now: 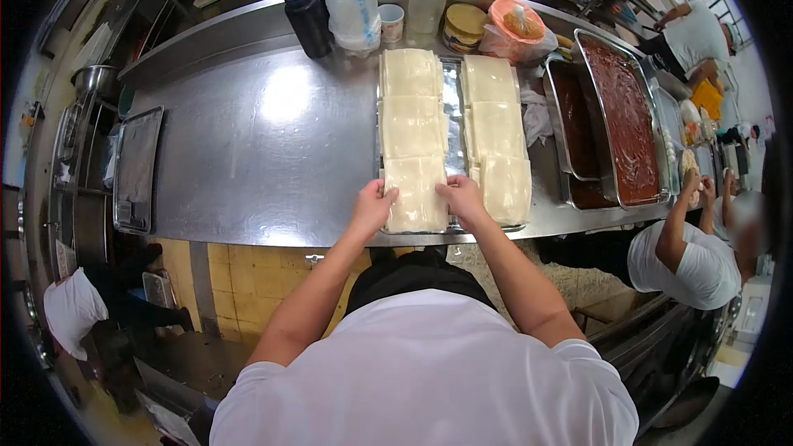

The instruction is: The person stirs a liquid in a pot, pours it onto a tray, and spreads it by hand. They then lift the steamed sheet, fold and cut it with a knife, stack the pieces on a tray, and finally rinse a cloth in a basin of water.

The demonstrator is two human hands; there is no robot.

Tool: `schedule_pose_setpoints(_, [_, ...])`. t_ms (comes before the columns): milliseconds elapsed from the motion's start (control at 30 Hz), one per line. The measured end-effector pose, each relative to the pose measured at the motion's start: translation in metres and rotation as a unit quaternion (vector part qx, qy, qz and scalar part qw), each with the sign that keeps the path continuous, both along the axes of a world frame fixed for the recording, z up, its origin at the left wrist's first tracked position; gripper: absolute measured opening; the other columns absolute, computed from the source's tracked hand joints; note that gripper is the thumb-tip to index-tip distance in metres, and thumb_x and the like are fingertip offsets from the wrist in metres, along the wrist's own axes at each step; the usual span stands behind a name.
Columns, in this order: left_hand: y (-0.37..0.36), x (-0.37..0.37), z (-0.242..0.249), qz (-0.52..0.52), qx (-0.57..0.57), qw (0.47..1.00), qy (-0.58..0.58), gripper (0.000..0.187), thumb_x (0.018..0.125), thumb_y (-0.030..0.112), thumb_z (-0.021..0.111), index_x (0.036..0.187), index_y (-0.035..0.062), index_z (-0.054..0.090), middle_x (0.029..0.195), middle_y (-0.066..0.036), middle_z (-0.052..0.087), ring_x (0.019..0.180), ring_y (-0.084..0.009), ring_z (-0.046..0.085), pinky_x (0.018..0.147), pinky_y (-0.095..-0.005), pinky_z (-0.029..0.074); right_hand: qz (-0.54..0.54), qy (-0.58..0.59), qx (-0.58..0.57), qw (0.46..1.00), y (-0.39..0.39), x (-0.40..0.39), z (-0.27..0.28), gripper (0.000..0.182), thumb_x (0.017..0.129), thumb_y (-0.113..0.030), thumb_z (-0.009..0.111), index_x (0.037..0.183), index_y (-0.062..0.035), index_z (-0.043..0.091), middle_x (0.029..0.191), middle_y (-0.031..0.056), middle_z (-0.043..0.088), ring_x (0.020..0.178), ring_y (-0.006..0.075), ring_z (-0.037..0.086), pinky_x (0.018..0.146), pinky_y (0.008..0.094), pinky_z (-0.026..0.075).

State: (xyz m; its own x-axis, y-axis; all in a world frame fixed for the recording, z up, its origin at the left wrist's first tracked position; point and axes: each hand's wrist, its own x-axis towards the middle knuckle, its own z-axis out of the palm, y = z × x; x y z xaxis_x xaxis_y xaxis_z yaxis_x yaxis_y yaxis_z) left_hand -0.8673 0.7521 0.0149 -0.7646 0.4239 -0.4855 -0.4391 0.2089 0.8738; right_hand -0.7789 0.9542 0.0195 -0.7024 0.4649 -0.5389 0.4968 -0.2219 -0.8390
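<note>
White cloth shirt (425,367), left hand (373,205) and right hand (464,198) clamped on glossy square sheets (416,196).

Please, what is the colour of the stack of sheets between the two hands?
The stack of sheets is pale cream, shown in the head view.

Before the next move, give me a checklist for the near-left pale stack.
1. Left grip at the near-left pale stack's left edge: ok.
2. Right grip at its right edge: ok.
3. Hold beneath the stack: cannot tell, hidden.
4. Right column of stacks evenly aligned: not ok, edges staggered.
5. Brown-filled tray apart from the stack: ok, right column lies between.
6. Co-worker's hands away from the stacks: ok, far right.
</note>
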Motion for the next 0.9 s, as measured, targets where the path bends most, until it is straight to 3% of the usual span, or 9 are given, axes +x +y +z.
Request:
schedule_pose_setpoints(67, [0.0, -0.004, -0.011, -0.003, -0.013, 1.0, 0.014, 0.023, 0.1, 0.012, 0.066, 0.118, -0.0007, 0.062, 0.094, -0.009, 0.072, 0.083, -0.0122, 0.066, 0.073, -0.0294, 0.053, -0.003, -0.015, 0.031, 0.999, -0.002, -0.003, 0.0, 0.021, 0.088, -0.013, 0.075, 0.1, 0.0003, 0.064, 0.086, 0.006, 0.066, 0.064, 0.0136, 0.06, 0.05, 0.0274, 0.046])
schedule_pose_setpoints(233, [0.0, 0.002, -0.013, 0.019, 0.043, 0.999, 0.016, 0.022, 0.099, 0.013, 0.067, 0.115, -0.0013, 0.062, 0.093, -0.008, 0.072, 0.08, -0.0114, 0.065, 0.073, -0.0297, 0.053, 0.019, -0.015, 0.026, 0.999, 0.001, 0.001, -0.004, 0.021, 0.084, -0.014, 0.075, 0.095, 0.0016, 0.066, 0.079, 0.0062, 0.066, 0.061, 0.0144, 0.06, 0.05, 0.0305, 0.048])
schedule_pose_setpoints(333, [0.001, 0.006, 0.005, 0.006, 0.015, 0.999, 0.046, 0.02, 0.099, 0.013, 0.066, 0.113, -0.0019, 0.062, 0.093, -0.008, 0.072, 0.08, -0.0118, 0.065, 0.073, -0.0296, 0.053, 0.025, -0.018, 0.043, 0.999, 0.006, 0.005, -0.009, 0.021, 0.083, -0.014, 0.075, 0.092, 0.0018, 0.066, 0.076, 0.0072, 0.066, 0.061, 0.0153, 0.061, 0.051, 0.0319, 0.049])
schedule_pose_setpoints(433, [0.0, -0.002, -0.013, -0.008, -0.019, 0.998, 0.051, 0.021, 0.099, 0.014, 0.067, 0.111, -0.0023, 0.063, 0.095, -0.009, 0.072, 0.081, -0.0136, 0.066, 0.074, -0.03, 0.053, 0.029, -0.035, 0.027, 0.999, 0.005, 0.008, -0.009, 0.02, 0.083, -0.015, 0.075, 0.091, 0.0018, 0.066, 0.075, 0.0083, 0.066, 0.061, 0.0165, 0.063, 0.048, 0.0322, 0.051])
schedule_pose_setpoints(567, [-0.001, -0.005, -0.007, 0.003, 0.004, 1.0, -0.013, 0.026, 0.097, 0.016, 0.068, 0.114, -0.0037, 0.065, 0.097, -0.011, 0.073, 0.083, -0.0158, 0.068, 0.074, -0.032, 0.054, 0.046, -0.053, -0.001, 0.998, 0.006, 0.001, 0.011, 0.022, 0.085, -0.016, 0.076, 0.092, 0.0026, 0.067, 0.077, 0.0099, 0.067, 0.063, 0.0189, 0.066, 0.045, 0.0322, 0.052])
schedule_pose_setpoints(733, [0.003, -0.022, 0.007, -0.02, 0.008, 0.991, -0.129, 0.031, 0.099, 0.018, 0.066, 0.121, -0.0031, 0.062, 0.103, -0.011, 0.072, 0.089, -0.0181, 0.069, 0.075, -0.0346, 0.058, 0.031, -0.063, -0.095, 0.993, 0.008, -0.016, 0.025, 0.024, 0.088, -0.018, 0.076, 0.098, 0.0021, 0.066, 0.082, 0.0102, 0.069, 0.065, 0.0192, 0.068, 0.051, 0.033, 0.055])
schedule_pose_setpoints(900, [0.008, -0.022, 0.012, 0.006, 0.076, 0.99, -0.121, 0.03, 0.099, 0.015, 0.065, 0.124, -0.0018, 0.062, 0.109, -0.012, 0.071, 0.092, -0.0199, 0.07, 0.078, -0.0356, 0.059, 0.032, -0.027, -0.088, 0.995, 0.004, -0.018, 0.027, 0.021, 0.089, -0.015, 0.075, 0.101, -0.0008, 0.065, 0.084, 0.0104, 0.07, 0.067, 0.0202, 0.069, 0.054, 0.0349, 0.057])
